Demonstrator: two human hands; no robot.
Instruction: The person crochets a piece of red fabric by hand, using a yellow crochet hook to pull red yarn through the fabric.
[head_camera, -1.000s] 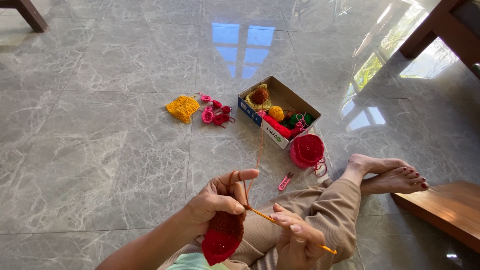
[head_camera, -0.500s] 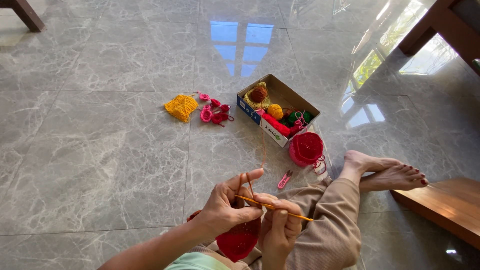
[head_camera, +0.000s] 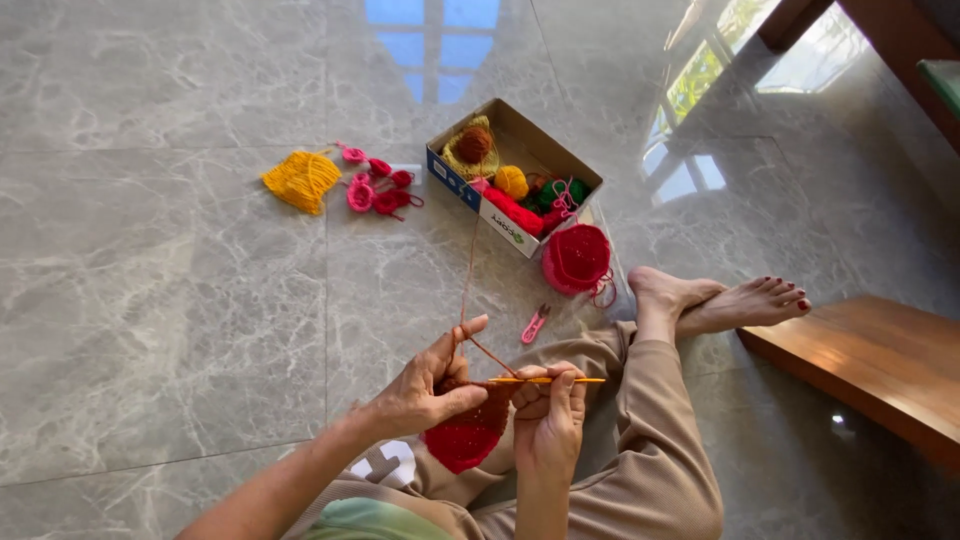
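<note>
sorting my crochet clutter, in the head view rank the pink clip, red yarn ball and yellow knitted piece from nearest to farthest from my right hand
From the right hand:
1. Pink clip, on the floor just ahead.
2. Red yarn ball, farther ahead beside the box.
3. Yellow knitted piece, far off to the left.

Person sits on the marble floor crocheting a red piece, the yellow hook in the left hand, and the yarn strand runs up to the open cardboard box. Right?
Not quite: the head view shows the yellow hook in the right hand. The left hand holds the red piece and tensions the strand to the box.
</note>
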